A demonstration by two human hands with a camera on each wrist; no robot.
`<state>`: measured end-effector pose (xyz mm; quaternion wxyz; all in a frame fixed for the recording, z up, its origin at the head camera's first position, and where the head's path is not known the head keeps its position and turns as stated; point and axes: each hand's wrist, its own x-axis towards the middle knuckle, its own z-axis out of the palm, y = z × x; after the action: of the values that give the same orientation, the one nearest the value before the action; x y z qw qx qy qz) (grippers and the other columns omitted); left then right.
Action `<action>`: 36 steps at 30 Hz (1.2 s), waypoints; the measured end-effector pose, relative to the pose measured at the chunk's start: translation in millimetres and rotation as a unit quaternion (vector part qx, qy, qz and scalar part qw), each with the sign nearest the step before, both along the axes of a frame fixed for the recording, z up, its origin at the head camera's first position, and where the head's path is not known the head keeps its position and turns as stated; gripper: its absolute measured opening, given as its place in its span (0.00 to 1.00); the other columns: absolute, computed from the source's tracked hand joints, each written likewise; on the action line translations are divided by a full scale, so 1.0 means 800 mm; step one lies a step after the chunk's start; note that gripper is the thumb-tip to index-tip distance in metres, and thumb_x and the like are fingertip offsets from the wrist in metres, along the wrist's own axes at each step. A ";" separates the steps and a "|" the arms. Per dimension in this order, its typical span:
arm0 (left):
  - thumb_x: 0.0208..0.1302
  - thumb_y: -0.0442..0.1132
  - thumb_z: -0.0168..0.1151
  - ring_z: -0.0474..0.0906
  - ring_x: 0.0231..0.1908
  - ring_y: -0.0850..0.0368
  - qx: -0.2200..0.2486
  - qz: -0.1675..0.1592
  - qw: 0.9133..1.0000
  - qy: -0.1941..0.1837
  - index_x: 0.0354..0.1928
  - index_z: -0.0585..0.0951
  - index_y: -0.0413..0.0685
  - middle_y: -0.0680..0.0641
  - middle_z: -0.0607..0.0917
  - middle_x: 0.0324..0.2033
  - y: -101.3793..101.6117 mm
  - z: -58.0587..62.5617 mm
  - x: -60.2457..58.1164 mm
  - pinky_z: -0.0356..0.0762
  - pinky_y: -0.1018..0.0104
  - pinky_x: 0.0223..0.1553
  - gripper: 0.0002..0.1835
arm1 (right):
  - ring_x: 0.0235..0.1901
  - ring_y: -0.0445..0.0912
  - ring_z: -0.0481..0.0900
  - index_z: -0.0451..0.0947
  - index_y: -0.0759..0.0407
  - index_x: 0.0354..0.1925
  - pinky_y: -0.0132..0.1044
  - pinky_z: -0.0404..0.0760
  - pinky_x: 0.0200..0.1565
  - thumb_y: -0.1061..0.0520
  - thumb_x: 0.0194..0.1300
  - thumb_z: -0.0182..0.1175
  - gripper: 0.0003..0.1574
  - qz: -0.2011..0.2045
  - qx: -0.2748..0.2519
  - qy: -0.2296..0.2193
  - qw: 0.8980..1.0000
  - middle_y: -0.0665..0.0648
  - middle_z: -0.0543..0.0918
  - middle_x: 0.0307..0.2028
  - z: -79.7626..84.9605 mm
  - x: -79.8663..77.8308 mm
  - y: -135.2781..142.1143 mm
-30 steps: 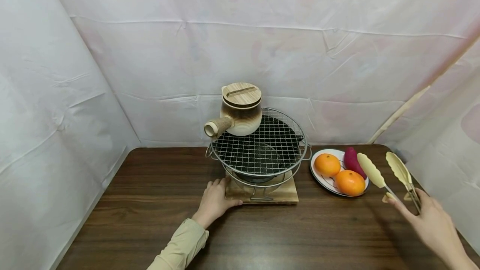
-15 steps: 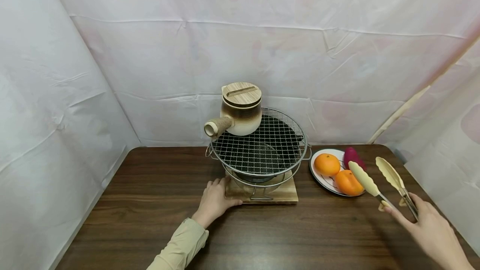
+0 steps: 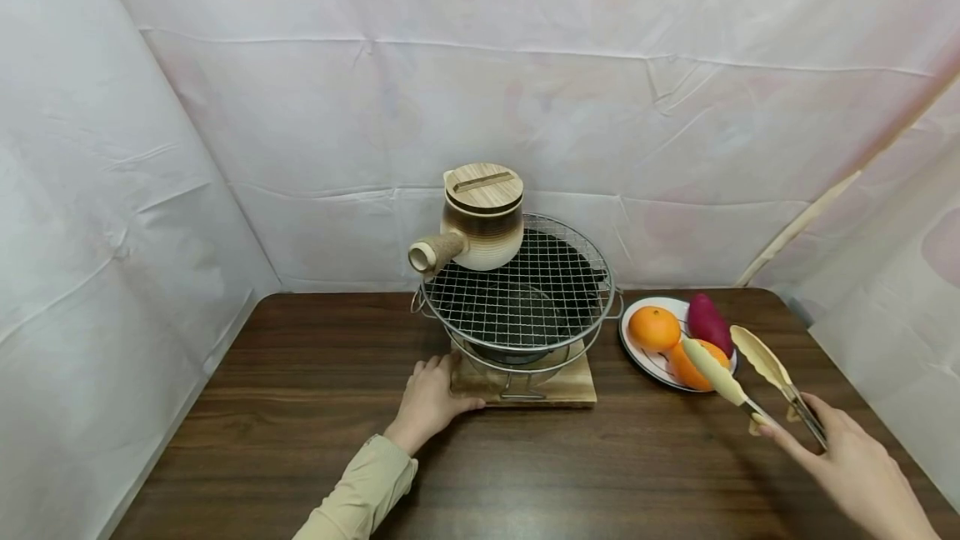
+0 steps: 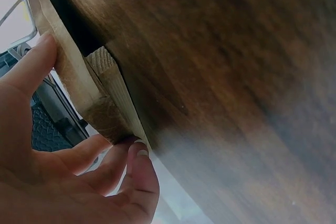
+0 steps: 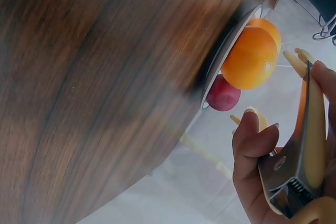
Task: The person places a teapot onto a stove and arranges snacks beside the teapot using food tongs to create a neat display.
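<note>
My left hand (image 3: 429, 402) grips the near left corner of a wooden board (image 3: 564, 386), thumb along the front edge and fingers at the side. In the left wrist view a wooden strip (image 4: 116, 85) shows under the board (image 4: 68, 59). My right hand (image 3: 855, 461) holds kitchen tongs (image 3: 712, 371) with cream-coloured tips spread apart. Their left tip overlaps the nearer orange (image 3: 681, 369) in the head view; the right tip is beside a purple sweet potato-like item (image 3: 708, 323). Another orange (image 3: 654, 329) shares the white, dark-rimmed plate (image 3: 678, 307).
A round grill with a wire mesh (image 3: 517, 315) stands on the board. On its back left part sits a brown-and-cream pot (image 3: 486, 236) with a wooden lid (image 3: 483, 188), its side handle (image 3: 437, 254) pointing left. White cloth (image 3: 360, 115) hangs behind the dark wooden table (image 3: 315, 373).
My right hand has moved the tongs left and slightly nearer, from right of the plate to over the nearer orange. The left hand stays at the board.
</note>
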<state>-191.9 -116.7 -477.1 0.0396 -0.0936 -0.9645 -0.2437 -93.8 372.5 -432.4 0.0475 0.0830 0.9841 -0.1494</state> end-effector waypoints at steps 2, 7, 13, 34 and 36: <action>0.39 0.59 0.77 0.74 0.45 0.44 0.000 0.000 1.000 0.001 0.61 0.74 0.41 0.39 0.82 0.49 0.000 0.000 0.000 0.74 0.48 0.48 0.47 | 0.50 0.81 0.66 0.49 0.78 0.68 0.68 0.72 0.35 0.27 0.66 0.46 0.61 0.002 0.001 -0.005 1.000 0.86 0.63 0.58 -0.001 0.000 -0.001; 0.39 0.59 0.77 0.74 0.46 0.43 0.001 0.000 1.000 -0.004 0.62 0.74 0.41 0.39 0.82 0.49 0.000 0.001 -0.001 0.74 0.48 0.49 0.47 | 0.51 0.81 0.66 0.49 0.78 0.68 0.68 0.72 0.35 0.27 0.66 0.46 0.61 0.008 0.004 -0.008 1.000 0.85 0.62 0.59 -0.007 0.000 0.000; 0.40 0.59 0.77 0.74 0.46 0.44 0.001 0.000 1.000 -0.006 0.62 0.73 0.41 0.39 0.82 0.49 0.001 0.004 -0.001 0.74 0.48 0.49 0.48 | 0.51 0.82 0.65 0.49 0.78 0.69 0.68 0.72 0.35 0.26 0.66 0.46 0.62 0.009 0.006 -0.010 1.000 0.86 0.62 0.59 -0.012 0.001 0.001; 0.40 0.58 0.77 0.74 0.47 0.43 0.000 0.000 1.000 -0.014 0.62 0.73 0.41 0.39 0.82 0.49 0.000 0.004 0.000 0.74 0.47 0.49 0.48 | 0.49 0.81 0.69 0.55 0.76 0.66 0.66 0.73 0.31 0.27 0.64 0.50 0.59 0.027 0.010 0.002 1.000 0.85 0.65 0.57 -0.017 -0.004 -0.011; 0.40 0.58 0.77 0.74 0.47 0.43 0.000 0.000 1.000 -0.015 0.62 0.73 0.41 0.39 0.82 0.49 0.000 0.004 0.000 0.74 0.47 0.49 0.48 | 0.48 0.81 0.70 0.55 0.77 0.66 0.65 0.73 0.30 0.26 0.64 0.50 0.59 0.026 0.012 -0.004 1.000 0.86 0.66 0.56 -0.019 -0.005 -0.012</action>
<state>-191.9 -116.4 -473.6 0.0253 -0.0898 -0.9650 -0.2452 -97.6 363.2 -447.6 0.0546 0.0590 0.9875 -0.1355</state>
